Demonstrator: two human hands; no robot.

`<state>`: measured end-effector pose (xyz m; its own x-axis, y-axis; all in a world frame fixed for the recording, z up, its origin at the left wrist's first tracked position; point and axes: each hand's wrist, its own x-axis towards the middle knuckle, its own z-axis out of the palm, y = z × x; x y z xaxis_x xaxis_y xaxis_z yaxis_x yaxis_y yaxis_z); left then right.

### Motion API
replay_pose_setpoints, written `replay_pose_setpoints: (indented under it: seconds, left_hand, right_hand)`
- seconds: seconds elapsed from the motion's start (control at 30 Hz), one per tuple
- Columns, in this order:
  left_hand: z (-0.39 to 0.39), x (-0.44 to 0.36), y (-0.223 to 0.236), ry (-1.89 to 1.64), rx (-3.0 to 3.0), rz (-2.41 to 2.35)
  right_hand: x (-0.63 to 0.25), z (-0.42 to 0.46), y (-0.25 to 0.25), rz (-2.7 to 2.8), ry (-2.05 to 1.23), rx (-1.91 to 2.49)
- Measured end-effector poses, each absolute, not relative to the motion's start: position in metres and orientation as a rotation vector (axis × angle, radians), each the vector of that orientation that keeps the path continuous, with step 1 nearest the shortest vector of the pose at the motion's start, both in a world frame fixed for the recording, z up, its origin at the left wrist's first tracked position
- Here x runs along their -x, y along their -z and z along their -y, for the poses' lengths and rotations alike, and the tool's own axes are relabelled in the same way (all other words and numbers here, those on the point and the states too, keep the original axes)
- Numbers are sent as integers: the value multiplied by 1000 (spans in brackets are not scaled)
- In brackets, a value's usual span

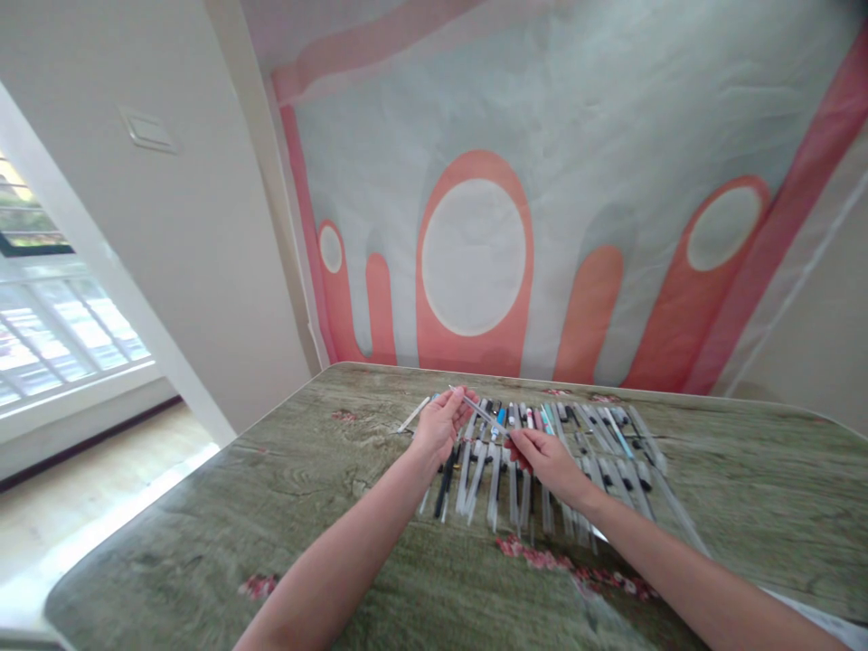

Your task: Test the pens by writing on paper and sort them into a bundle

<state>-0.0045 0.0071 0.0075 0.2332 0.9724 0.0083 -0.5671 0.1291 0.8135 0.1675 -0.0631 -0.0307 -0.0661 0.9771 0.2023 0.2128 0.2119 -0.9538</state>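
Head view: a slim clear pen (483, 413) spans both hands over the bench (305, 470), its axis running ten to four o'clock, left hand's (438, 427) grip pinching nearer ten, right hand's (548, 463) grip closed at four.

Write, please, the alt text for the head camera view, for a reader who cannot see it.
The left hand and right hand hold a thin pale stick above a wood-patterned table, where many slim pens lie in two rows. Behind is a pink and grey wall covering; a window is at far left.
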Motion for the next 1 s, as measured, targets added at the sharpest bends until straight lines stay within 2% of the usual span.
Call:
replay_pose_setpoints:
  seconds: [0.1,0.27,0.47,0.63,0.8,1.0]
  left_hand:
    - [-7,4,-8,-1236,-807,-632]
    - [-6,4,-9,-1239,-797,-622]
    - [-3,3,-11,-1242,-804,-612]
    - [-4,3,-11,-1242,-808,-608]
    - [-5,4,-9,-1243,-815,-611]
    - [-5,5,-8,-1241,-813,-630]
  right_hand:
    - [-168,64,29,1503,-853,1199]
    - [-168,63,29,1454,-998,1210]
    - [-169,61,32,1475,-885,1182]
    - [-167,61,34,1417,-1078,1176]
    - [-168,62,33,1455,-941,1177]
    - [-169,60,34,1446,-1044,1187]
